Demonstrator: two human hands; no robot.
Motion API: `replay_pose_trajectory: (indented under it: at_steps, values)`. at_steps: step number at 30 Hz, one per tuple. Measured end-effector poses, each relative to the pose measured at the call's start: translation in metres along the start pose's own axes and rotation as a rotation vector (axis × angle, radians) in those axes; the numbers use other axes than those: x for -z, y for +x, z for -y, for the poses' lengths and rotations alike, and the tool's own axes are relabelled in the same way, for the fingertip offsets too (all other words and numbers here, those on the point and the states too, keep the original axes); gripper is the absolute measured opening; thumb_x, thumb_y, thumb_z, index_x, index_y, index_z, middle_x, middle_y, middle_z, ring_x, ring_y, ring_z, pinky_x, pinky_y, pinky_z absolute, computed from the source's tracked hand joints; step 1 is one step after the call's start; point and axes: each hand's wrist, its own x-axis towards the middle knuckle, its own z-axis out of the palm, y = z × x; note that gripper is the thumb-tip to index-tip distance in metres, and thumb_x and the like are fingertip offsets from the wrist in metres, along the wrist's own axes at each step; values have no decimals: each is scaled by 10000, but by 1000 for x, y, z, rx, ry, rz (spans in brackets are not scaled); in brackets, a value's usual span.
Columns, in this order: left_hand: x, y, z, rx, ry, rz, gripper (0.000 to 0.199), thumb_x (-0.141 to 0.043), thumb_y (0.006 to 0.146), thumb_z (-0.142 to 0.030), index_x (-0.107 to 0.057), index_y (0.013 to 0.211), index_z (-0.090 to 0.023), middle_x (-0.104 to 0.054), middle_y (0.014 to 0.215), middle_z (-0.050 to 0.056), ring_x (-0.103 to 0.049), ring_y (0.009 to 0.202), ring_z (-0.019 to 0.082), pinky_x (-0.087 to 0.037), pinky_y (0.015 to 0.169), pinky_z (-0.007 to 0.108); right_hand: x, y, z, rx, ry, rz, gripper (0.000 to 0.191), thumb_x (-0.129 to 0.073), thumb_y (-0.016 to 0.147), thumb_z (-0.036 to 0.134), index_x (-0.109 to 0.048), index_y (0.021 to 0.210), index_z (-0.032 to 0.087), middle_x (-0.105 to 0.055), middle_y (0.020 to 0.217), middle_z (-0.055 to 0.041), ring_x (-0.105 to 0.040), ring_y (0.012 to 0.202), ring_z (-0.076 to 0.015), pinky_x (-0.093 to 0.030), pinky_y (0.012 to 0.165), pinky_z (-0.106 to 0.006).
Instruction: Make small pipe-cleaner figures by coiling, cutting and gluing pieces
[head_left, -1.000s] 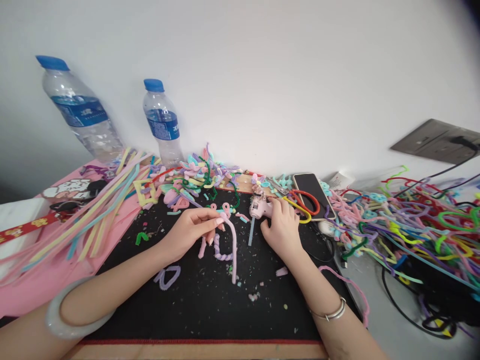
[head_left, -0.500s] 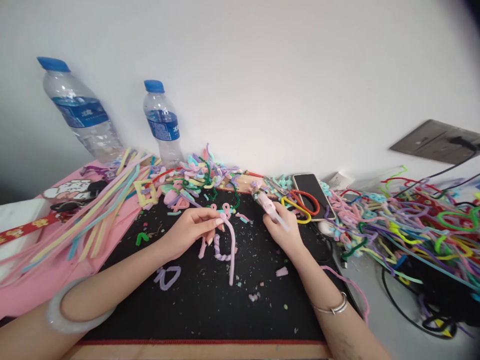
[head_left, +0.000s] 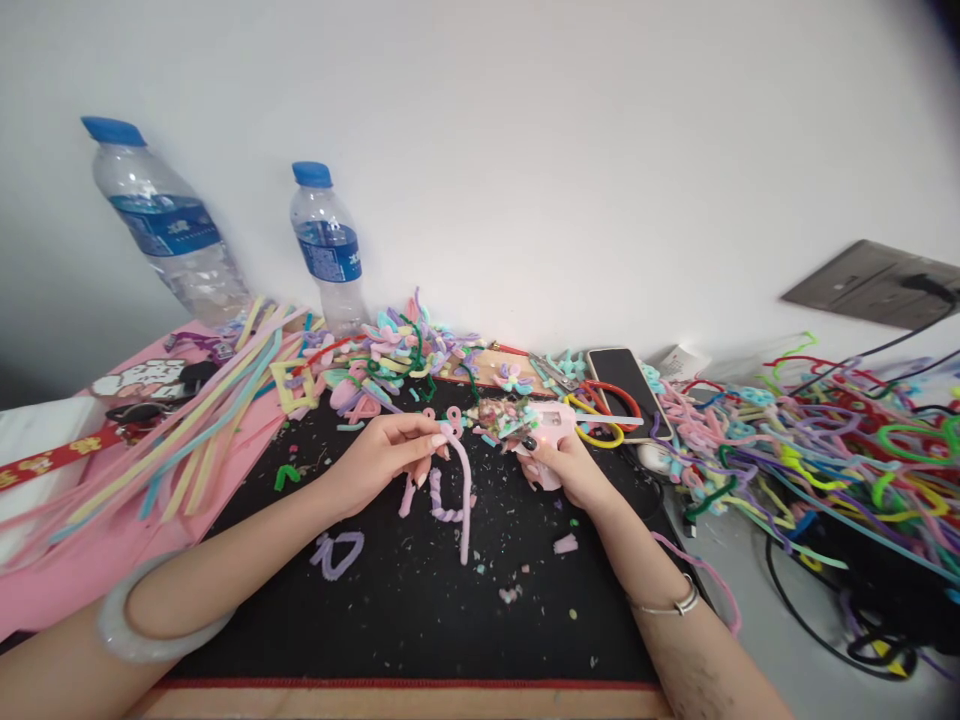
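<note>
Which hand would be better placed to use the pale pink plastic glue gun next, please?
Probably the right hand: its fingers grip the glue gun, with the front end towards the left hand, which pinches a fuzzy lilac craft stem.

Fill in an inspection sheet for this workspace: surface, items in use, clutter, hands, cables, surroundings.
Surface: black mat with red edging, strewn with small scraps.
Items in use: pinkish fuzzy stem; pink glue gun, a translucent stick protruding from its rear.
Clutter: heaped coloured stems on the right; scissors beside a phone.
Hands: left pinches the fuzzy stem; right grips the glue gun.
Cables: black cable plugged into the wall socket.
Surroundings: pale wall, two blue-capped bottles before it.
Spilled liquid: nothing seen.
</note>
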Motion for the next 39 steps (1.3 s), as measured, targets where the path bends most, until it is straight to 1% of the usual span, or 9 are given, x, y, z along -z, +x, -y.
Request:
replay_pose_trajectory:
  at_steps: [4, 11, 17, 22, 29, 33, 39]
  values:
    - [-1, 0, -1, -6, 13, 0, 194, -681, 746, -339, -646, 763, -149, -503, 453, -58, -471, 359, 77, -435, 326, 192, 0, -2, 1, -18, -57, 70, 422, -715, 663, 509, -530, 819, 164, -464, 526, 65, -392, 402, -64, -302, 377, -200]
    - [1, 0, 2, -14, 64, 13, 213, -659, 767, -348, -639, 765, -136, -518, 447, -47, -469, 351, 79, -424, 306, 182, 1, -2, -2, -29, -52, 100, 356, -691, 714, 470, -541, 798, 158, -455, 522, 67, -385, 405, -54, -329, 387, -190]
    - [5, 3, 7, -18, 69, 35, 208, -640, 787, -340, -637, 803, -133, -516, 446, -48, -474, 354, 90, -435, 287, 186, 3, -1, -6, -51, -85, 96, 346, -687, 727, 456, -540, 795, 150, -456, 530, 65, -389, 403, -51, -334, 381, -184]
    - [5, 2, 6, -30, 76, 34, 195, -634, 795, -325, -634, 789, -130, -526, 451, -45, -485, 361, 84, -447, 300, 176, 2, -1, -4, -46, -72, 103, 339, -690, 727, 449, -552, 802, 149, -455, 536, 64, -379, 407, -48, -336, 380, -182]
    - [6, 2, 8, -24, 70, 71, 203, -613, 816, -333, -623, 801, -131, -524, 455, -50, -493, 323, 97, -450, 275, 202, 1, -1, -2, -40, -67, 107, 337, -687, 730, 447, -548, 801, 149, -455, 535, 63, -377, 415, -48, -336, 381, -180]
    - [5, 2, 8, -25, 73, 64, 202, -612, 818, -331, -621, 810, -129, -527, 458, -51, -500, 325, 100, -452, 274, 202, 1, -1, -3, -44, -68, 113, 339, -677, 738, 455, -546, 784, 145, -444, 531, 66, -368, 417, -46, -327, 384, -179]
    - [5, 1, 7, -27, 76, 63, 199, -610, 821, -328, -623, 802, -131, -525, 452, -53, -506, 325, 98, -448, 282, 197, 2, -1, -4, -46, -54, 126, 353, -678, 736, 464, -534, 809, 150, -446, 542, 66, -364, 419, -47, -312, 384, -184]
